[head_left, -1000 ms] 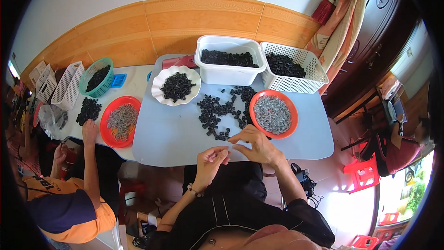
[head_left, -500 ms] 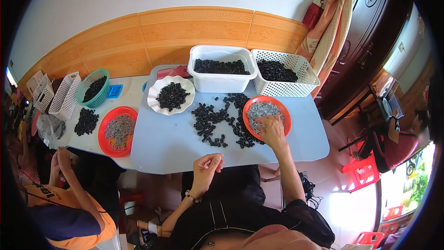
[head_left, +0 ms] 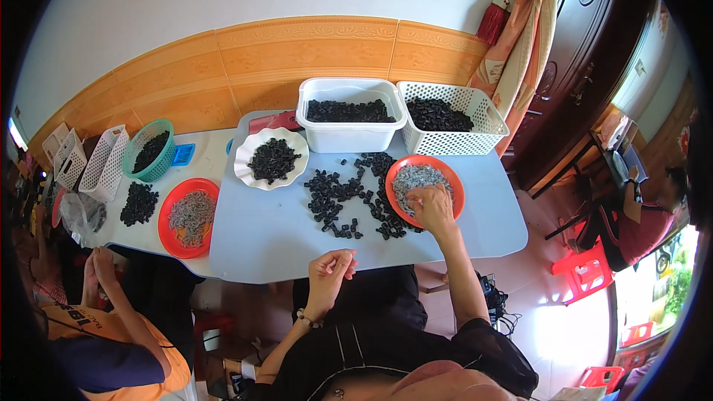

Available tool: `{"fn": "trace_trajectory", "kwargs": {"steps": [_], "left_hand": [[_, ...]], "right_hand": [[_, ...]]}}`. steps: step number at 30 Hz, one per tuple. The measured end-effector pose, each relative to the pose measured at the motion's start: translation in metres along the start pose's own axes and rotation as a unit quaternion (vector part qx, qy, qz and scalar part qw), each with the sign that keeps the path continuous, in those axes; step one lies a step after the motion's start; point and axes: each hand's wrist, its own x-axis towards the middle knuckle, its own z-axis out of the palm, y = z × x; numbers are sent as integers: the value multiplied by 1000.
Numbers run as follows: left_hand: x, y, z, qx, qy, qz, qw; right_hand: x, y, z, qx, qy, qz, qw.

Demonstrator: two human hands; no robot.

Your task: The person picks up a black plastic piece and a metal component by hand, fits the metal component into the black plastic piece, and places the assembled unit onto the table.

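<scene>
My right hand (head_left: 432,206) reaches into a red-orange plate (head_left: 458,191) heaped with small grey pieces (head_left: 416,177). Its fingers curl down together into the heap, and their tips are hidden. Just off the table's front edge, my left hand (head_left: 331,276) is held up with thumb and fingers pinched together; whatever it holds, if anything, is too small to make out. Small black cylindrical parts (head_left: 336,191) lie loose on the grey-blue table (head_left: 260,245) between my hands and the tubs, some touching the plate's left side.
A white tub (head_left: 353,138) and a white perforated basket (head_left: 454,142) hold black parts along the back. A scalloped white plate (head_left: 246,175) holds more. At left, a neighbour's table bears a red plate (head_left: 168,232) and a green basket (head_left: 157,166); a co-worker (head_left: 111,341) sits there.
The view has shifted slightly. My right hand stays in the plate, its fingers a little more bunched over the grey pieces. My left hand keeps its pinch at nearly the same place.
</scene>
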Motion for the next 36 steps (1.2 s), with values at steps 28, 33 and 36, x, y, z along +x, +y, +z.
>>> {"fn": "trace_trajectory", "kwargs": {"steps": [28,33,36], "left_hand": [[16,19,24,-109,-64,-38,991],[19,31,25,-165,-60,-79,981],[19,29,20,-162,-67,-79,981]], "right_hand": [[-8,-48,-25,530,-137,56,835],[-20,-72,-24,561,-177,-22,808],[-21,-79,-29,568,-201,-31,797]]}}
